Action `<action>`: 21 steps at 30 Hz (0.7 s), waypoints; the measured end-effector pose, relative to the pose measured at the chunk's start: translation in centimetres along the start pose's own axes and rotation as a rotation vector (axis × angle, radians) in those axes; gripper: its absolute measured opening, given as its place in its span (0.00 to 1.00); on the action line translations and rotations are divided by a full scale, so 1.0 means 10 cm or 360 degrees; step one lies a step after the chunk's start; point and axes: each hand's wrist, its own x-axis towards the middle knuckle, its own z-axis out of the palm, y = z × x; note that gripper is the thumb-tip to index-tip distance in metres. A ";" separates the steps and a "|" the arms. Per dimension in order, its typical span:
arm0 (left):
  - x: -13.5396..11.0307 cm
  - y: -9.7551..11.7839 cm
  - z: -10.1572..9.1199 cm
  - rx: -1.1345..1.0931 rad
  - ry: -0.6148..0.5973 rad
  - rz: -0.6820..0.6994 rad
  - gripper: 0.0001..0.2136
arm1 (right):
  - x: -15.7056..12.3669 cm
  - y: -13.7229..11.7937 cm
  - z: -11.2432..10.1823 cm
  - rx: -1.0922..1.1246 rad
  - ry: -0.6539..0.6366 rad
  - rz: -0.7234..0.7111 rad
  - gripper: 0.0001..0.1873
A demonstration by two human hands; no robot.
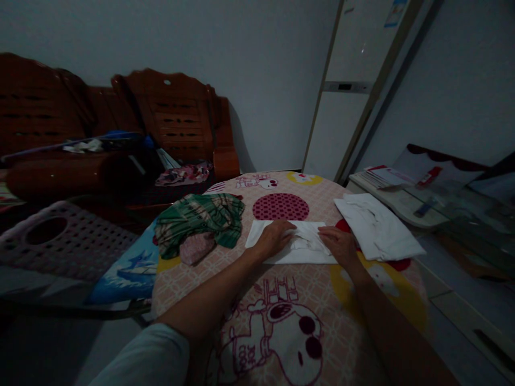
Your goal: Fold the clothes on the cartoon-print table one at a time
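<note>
A white folded garment lies flat on the round table in front of me, with some rumpled fabric on top. My left hand is on its left part, fingers bent and closed on the fabric. From the other side, my right hand grips the cloth, its fingertips pointing toward the left hand. A small gap of rumpled white fabric separates the two hands. To the right lies another folded white garment. On the left a green plaid garment is heaped loosely, with a pinkish cloth against its near side.
The table wears a pink patterned tablecloth with cartoon prints. Behind it, at left, stands a wooden sofa with items on it. A woven plastic chair is at far left. Papers rest on a side cabinet at right.
</note>
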 end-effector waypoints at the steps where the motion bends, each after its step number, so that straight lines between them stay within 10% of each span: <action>1: 0.03 0.05 0.01 0.0014 -0.0013 0.0019 0.14 | 0.00 -0.04 0.03 -0.0001 -0.0034 -0.0070 0.09; 10: 0.26 0.19 0.19 0.0055 -0.0144 -0.0126 0.09 | -0.06 -0.25 0.16 -0.0211 -0.0355 -0.0305 0.05; 21: 0.26 0.20 0.22 -0.0022 -0.0109 -0.0197 0.11 | -0.06 -0.15 0.22 0.0085 -0.0132 0.0034 0.07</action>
